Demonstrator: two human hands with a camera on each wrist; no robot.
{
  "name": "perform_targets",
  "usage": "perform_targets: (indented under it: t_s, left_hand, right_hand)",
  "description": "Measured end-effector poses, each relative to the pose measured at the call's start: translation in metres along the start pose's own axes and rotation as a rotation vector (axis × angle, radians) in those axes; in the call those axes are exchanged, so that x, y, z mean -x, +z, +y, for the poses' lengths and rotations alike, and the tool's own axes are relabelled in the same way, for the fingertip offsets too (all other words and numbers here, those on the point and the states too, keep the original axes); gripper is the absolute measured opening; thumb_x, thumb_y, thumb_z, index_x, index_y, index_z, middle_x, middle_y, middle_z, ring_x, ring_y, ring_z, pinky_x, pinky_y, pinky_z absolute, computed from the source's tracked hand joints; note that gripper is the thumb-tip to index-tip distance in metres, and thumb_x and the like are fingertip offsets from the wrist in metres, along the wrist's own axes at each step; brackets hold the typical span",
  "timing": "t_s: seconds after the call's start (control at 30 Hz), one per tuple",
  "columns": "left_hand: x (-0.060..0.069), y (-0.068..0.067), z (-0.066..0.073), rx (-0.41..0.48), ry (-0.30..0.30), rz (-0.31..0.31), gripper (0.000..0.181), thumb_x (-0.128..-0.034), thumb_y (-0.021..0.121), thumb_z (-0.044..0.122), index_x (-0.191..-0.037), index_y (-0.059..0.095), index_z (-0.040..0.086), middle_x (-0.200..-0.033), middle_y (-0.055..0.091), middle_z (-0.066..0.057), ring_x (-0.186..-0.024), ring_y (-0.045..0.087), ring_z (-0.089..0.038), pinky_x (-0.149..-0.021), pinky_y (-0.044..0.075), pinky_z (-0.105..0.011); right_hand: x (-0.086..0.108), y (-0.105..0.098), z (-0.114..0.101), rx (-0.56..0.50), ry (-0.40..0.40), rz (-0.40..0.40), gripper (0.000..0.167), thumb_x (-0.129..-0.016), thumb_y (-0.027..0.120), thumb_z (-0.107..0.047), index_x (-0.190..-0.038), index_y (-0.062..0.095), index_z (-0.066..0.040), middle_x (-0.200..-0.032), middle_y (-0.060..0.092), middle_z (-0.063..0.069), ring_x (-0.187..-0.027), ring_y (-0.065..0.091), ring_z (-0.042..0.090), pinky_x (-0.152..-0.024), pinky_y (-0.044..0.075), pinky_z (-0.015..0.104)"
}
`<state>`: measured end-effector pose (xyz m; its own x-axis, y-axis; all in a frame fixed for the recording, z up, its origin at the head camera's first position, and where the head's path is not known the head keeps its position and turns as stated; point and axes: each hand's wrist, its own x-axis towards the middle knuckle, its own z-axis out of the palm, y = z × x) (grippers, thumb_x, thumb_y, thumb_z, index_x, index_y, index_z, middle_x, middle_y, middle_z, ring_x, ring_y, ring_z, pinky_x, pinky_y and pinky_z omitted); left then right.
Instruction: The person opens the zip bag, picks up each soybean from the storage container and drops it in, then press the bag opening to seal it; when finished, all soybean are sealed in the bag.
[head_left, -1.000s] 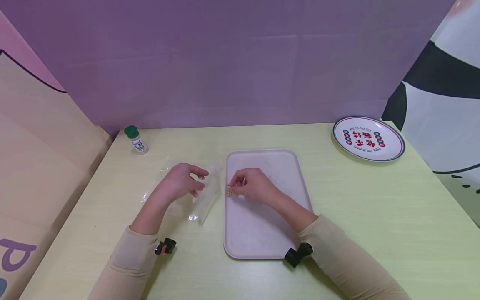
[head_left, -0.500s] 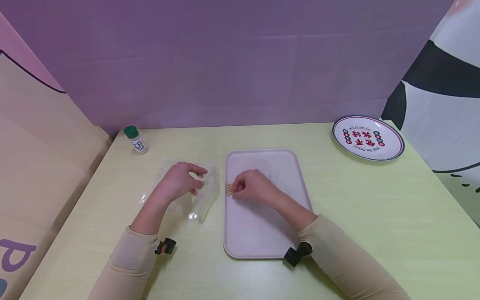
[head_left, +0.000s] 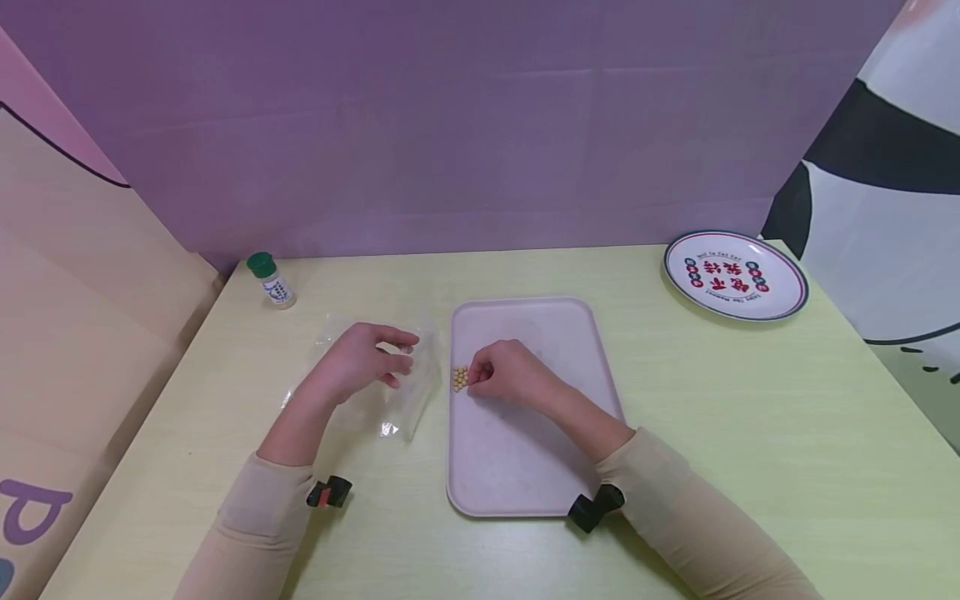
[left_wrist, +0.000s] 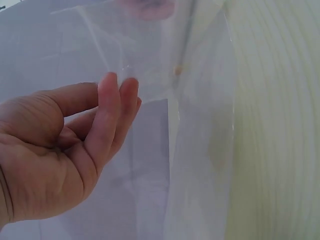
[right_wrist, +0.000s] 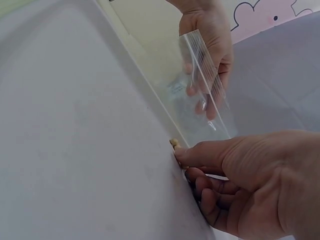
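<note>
A small cluster of round, yellow, bean-like pieces (head_left: 460, 379) lies at the left edge of the pale pink tray (head_left: 536, 475). My right hand (head_left: 510, 371) is beside it with curled fingers, and the thumb tip meets the pieces (right_wrist: 174, 142) in the right wrist view. Whether a piece sits between thumb and forefinger is hidden. A clear zip bag (head_left: 416, 392) rests left of the tray. My left hand (head_left: 367, 358) is at the bag, fingers mostly extended and thumb apart from the forefinger. Through the film, fingers of the left hand (right_wrist: 212, 55) show in the right wrist view.
At the back left stands a small green-capped bottle (head_left: 272, 281). A white oval plate (head_left: 737, 277) with red lettering is at the back right. A purple screen (head_left: 480, 125) rises behind the pale wooden table (head_left: 750, 433).
The right hand has drawn slightly to the right, so more of the yellow pieces show. The left hand and bag have barely shifted.
</note>
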<state>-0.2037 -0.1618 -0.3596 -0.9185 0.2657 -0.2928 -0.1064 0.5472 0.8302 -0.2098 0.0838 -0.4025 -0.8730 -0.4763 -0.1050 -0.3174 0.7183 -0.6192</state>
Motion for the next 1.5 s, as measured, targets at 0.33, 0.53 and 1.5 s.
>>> perform_targets:
  t_s: [0.33,0.53,1.5]
  left_hand:
    - [-0.001,-0.003,-0.005,0.091,0.029,-0.087,0.045,-0.0963,0.064,-0.001,-0.141,0.057,0.0,-0.139,0.056,-0.019,-0.098,0.07,-0.03,-0.081,0.059,-0.033]
    - [-0.003,-0.002,-0.007,0.127,0.042,-0.072,0.046,-0.0936,0.069,-0.001,-0.139,0.059,-0.002,-0.136,0.059,-0.021,-0.091,0.071,-0.029,-0.079,0.06,-0.033]
    - [-0.009,0.006,-0.005,0.128,0.036,-0.027,0.044,-0.088,0.076,0.0,-0.131,0.065,-0.002,-0.13,0.065,-0.018,-0.082,0.071,-0.022,-0.075,0.061,-0.035]
  right_hand:
    - [0.002,-0.005,-0.002,0.04,-0.02,-0.013,0.008,-0.085,0.075,-0.004,-0.08,0.074,-0.011,-0.072,0.064,-0.006,-0.074,0.055,0.011,-0.075,0.048,0.026]
    - [0.003,-0.005,-0.002,0.049,-0.037,-0.002,0.013,-0.083,0.072,-0.001,-0.077,0.072,-0.012,-0.07,0.062,-0.007,-0.075,0.054,0.011,-0.074,0.047,0.025]
    - [0.007,-0.007,-0.011,-0.386,-0.125,0.287,0.009,-0.086,0.072,-0.002,-0.094,0.076,-0.006,-0.078,0.066,0.0,-0.073,0.058,0.018,-0.065,0.049,0.026]
